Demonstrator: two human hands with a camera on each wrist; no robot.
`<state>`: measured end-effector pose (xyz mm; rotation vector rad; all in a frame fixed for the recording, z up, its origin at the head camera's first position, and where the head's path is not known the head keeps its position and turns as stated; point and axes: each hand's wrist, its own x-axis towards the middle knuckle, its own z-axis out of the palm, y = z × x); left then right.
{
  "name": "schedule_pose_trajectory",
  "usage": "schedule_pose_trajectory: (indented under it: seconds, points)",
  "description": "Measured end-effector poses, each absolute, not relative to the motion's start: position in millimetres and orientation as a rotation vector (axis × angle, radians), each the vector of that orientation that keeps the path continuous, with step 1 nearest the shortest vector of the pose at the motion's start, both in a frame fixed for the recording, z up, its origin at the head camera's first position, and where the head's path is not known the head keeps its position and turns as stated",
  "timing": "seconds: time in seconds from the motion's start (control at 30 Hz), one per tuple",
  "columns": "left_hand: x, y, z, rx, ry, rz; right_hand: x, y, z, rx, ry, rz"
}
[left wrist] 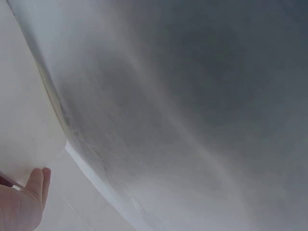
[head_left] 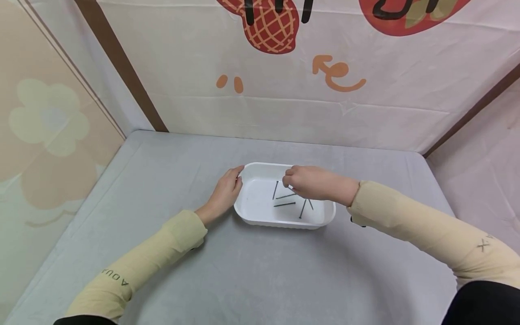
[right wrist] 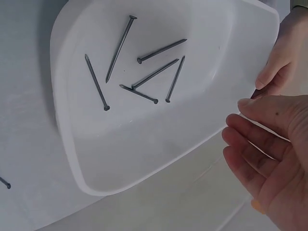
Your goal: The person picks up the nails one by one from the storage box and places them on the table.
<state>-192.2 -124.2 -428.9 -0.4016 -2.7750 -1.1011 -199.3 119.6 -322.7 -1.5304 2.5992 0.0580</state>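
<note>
A white plastic tray (head_left: 260, 219) sits on the table with several dark metal nails (head_left: 284, 204) scattered on its bottom. My left hand (head_left: 223, 194) grips the tray's left end, its thumb by the rim. In the left wrist view, the fingertips of that hand (left wrist: 24, 204) touch the tray's pale outer side (left wrist: 29, 106). Over the far right part of the tray hovers my right hand (head_left: 310, 183). In the right wrist view its fingers (right wrist: 252, 134) are loosely bent, thumb and index fingertip apart, and no nail shows between them. The hand hides part of the nails in the head view.
One more nail (right wrist: 5, 183) lies on the table outside the tray, partly cut off in the right wrist view. A grey cloth covers the table (head_left: 260, 271). Printed fabric walls (head_left: 284, 117) stand behind and at both sides.
</note>
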Motion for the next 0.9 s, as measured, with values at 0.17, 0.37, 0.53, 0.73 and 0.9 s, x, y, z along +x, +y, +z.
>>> schedule_pose_trajectory:
  seconds: [0.17, 0.37, 0.53, 0.73, 0.9]
  points:
    - [-192.5, -123.8, -428.9, -0.405, -2.78, -1.099, -200.5, 113.7, -325.6, -1.576, 2.587, 0.11]
    - [-192.7, -123.7, -429.1, -0.403, -2.781, -1.1, -204.3, 108.4, -330.9, -1.594, 2.573, 0.184]
    - [-191.6, -125.1, -428.8, -0.402, -2.772, -1.099, -206.9, 103.9, -333.0, -1.659, 2.548, 0.236]
    - [-191.1, -124.7, -428.0, -0.414, -2.77, -1.096, -210.9, 99.1, -337.7, -1.746, 2.539, 0.28]
    - [-191.8, -124.3, -428.6, -0.414, -2.763, -1.094, -215.5, 93.1, -342.8, -1.774, 2.537, 0.287]
